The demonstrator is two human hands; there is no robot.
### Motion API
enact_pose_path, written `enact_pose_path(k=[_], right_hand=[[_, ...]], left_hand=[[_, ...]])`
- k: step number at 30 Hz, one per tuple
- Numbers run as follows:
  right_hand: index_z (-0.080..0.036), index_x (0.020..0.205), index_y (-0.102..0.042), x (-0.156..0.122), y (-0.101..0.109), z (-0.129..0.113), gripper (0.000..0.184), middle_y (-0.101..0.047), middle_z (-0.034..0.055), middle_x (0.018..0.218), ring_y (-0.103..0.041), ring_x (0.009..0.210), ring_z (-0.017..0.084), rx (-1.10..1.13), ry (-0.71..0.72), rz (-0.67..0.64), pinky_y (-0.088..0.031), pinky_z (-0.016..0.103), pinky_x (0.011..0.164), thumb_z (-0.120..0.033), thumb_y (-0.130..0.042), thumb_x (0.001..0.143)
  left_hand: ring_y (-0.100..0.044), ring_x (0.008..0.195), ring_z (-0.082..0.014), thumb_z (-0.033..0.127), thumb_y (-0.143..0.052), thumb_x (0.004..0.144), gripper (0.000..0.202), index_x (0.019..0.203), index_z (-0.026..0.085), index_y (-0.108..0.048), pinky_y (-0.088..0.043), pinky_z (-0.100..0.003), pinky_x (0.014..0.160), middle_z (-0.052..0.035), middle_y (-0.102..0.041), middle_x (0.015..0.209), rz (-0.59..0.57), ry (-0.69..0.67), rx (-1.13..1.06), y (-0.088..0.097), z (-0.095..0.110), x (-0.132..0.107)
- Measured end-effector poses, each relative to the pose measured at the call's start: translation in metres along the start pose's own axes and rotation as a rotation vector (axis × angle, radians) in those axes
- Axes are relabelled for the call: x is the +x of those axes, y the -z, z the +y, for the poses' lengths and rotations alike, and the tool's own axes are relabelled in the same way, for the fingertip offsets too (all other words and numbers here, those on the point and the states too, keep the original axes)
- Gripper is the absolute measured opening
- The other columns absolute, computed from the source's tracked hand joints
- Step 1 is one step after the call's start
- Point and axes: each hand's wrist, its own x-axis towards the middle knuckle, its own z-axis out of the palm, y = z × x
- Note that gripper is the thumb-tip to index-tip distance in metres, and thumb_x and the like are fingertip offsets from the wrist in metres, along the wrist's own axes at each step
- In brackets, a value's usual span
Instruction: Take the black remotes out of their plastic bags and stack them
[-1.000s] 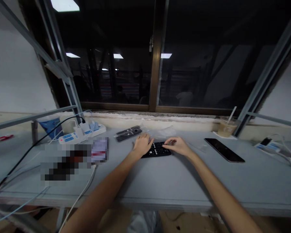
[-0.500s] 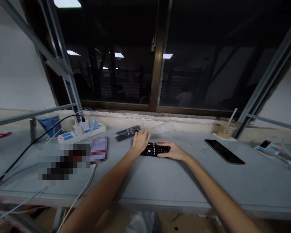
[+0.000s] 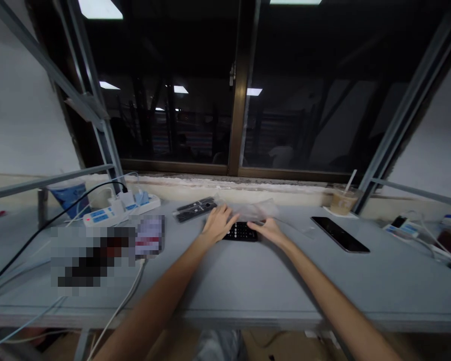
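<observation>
A black remote [image 3: 241, 231] with many small buttons lies flat on the grey table [image 3: 248, 281] between my hands. My left hand [image 3: 217, 224] rests at its left end, with the fingers closed on the edge of a clear plastic bag [image 3: 256, 209] just behind the remote. Curled over the remote's right end is my right hand [image 3: 269, 229], fingers closed on it. The bag covers the remote's far edge.
Two more black remotes [image 3: 195, 208] lie behind to the left. A white power strip [image 3: 116, 210] with plugs and cables sits at the left. To the right are a dark phone [image 3: 340, 233] and an iced drink cup [image 3: 342, 200]. A window sill runs behind.
The clear bag has come forward over the remote's far edge. My left hand has shifted from the remote onto the bag. My right hand has stayed at the remote's right end.
</observation>
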Motion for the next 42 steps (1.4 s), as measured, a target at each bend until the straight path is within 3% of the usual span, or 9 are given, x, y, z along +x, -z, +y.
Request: enact_pose_path(k=[6, 13, 17, 20, 24, 29, 34, 38, 42], right_hand=[[-0.013, 0.089, -0.067, 0.013, 0.010, 0.005, 0.052, -0.068, 0.0071, 0.077, -0.057, 0.054, 0.013, 0.285, -0.098, 0.215, -0.039, 0.025, 0.048, -0.056, -0.061, 0.062], [-0.016, 0.088, -0.065, 0.016, 0.023, 0.014, 0.041, -0.068, 0.0072, 0.085, -0.060, 0.067, 0.015, 0.361, -0.193, 0.360, -0.039, 0.021, 0.048, -0.046, -0.065, 0.060], [-0.020, 0.105, -0.056, 0.016, 0.025, 0.016, 0.053, -0.065, 0.0062, 0.093, -0.061, 0.071, 0.017, 0.374, -0.215, 0.366, -0.044, 0.024, 0.051, -0.043, -0.068, 0.058], [-0.019, 0.113, -0.049, 0.017, 0.028, 0.020, 0.064, -0.063, 0.0064, 0.092, -0.060, 0.076, 0.020, 0.164, -0.098, 0.444, -0.046, 0.030, 0.062, -0.043, -0.069, 0.057], [-0.018, 0.116, -0.049, 0.017, 0.031, 0.024, 0.064, -0.057, 0.0103, 0.106, -0.053, 0.098, 0.024, -0.267, 0.256, 0.534, -0.040, 0.040, 0.085, -0.044, -0.066, 0.061], [-0.023, 0.104, -0.062, 0.013, 0.024, 0.017, 0.041, -0.059, 0.0092, 0.112, -0.049, 0.107, 0.026, -0.501, 0.435, 0.394, -0.034, 0.044, 0.092, -0.047, -0.060, 0.070], [-0.021, 0.084, -0.068, 0.015, 0.022, 0.019, 0.024, -0.069, 0.0064, 0.087, -0.062, 0.081, 0.020, -0.302, 0.343, 0.140, -0.045, 0.035, 0.079, -0.040, -0.056, 0.075], [-0.017, 0.091, -0.066, 0.020, 0.033, 0.027, 0.032, -0.069, 0.0071, 0.079, -0.062, 0.070, 0.019, -0.221, 0.232, 0.229, -0.047, 0.031, 0.067, -0.041, -0.051, 0.076], [-0.016, 0.096, -0.064, 0.018, 0.048, 0.033, 0.038, -0.067, 0.0104, 0.080, -0.060, 0.073, 0.022, -0.408, 0.012, 0.437, -0.043, 0.033, 0.067, -0.041, -0.039, 0.082]], left_hand=[[-0.054, 0.087, -0.0186, 0.034, -0.032, 0.092, 0.029, 0.086, 0.017, -0.055, -0.035, -0.032, 0.080, -0.0057, -0.059, 0.092, 0.018, 0.077, 0.035, 0.002, 0.003, 0.002], [-0.059, 0.078, -0.0174, 0.040, -0.039, 0.089, 0.029, 0.079, 0.018, -0.054, -0.034, -0.028, 0.075, -0.0024, -0.064, 0.076, 0.123, 0.302, -0.009, 0.008, -0.013, 0.002], [-0.061, 0.070, -0.0155, 0.045, -0.043, 0.087, 0.027, 0.087, 0.020, -0.056, -0.034, -0.023, 0.061, 0.0010, -0.065, 0.072, 0.036, 0.337, -0.090, 0.006, -0.015, 0.001], [-0.060, 0.065, -0.0145, 0.048, -0.045, 0.085, 0.029, 0.089, 0.022, -0.057, -0.033, -0.022, 0.057, 0.0032, -0.064, 0.065, 0.014, 0.288, -0.110, 0.004, -0.014, 0.001], [-0.060, 0.067, -0.0144, 0.047, -0.049, 0.083, 0.028, 0.087, 0.022, -0.062, -0.035, -0.022, 0.062, 0.0018, -0.066, 0.068, 0.051, 0.218, -0.059, 0.004, -0.011, 0.001], [-0.059, 0.067, -0.0132, 0.042, -0.051, 0.083, 0.025, 0.078, 0.021, -0.063, -0.036, -0.023, 0.068, 0.0006, -0.069, 0.073, 0.084, 0.074, -0.063, 0.005, -0.007, 0.001], [-0.059, 0.071, -0.0140, 0.044, -0.052, 0.082, 0.024, 0.081, 0.022, -0.061, -0.035, -0.025, 0.072, 0.0009, -0.068, 0.074, 0.175, 0.152, -0.064, 0.002, -0.012, 0.003], [-0.058, 0.084, -0.0172, 0.042, -0.049, 0.084, 0.026, 0.098, 0.021, -0.056, -0.034, -0.028, 0.075, -0.0013, -0.066, 0.084, 0.260, 0.307, -0.026, 0.000, -0.021, 0.003], [-0.055, 0.095, -0.0213, 0.030, -0.044, 0.086, 0.020, 0.100, 0.020, -0.055, -0.033, -0.032, 0.079, -0.0054, -0.063, 0.098, 0.251, 0.443, 0.041, -0.002, -0.034, 0.000]])
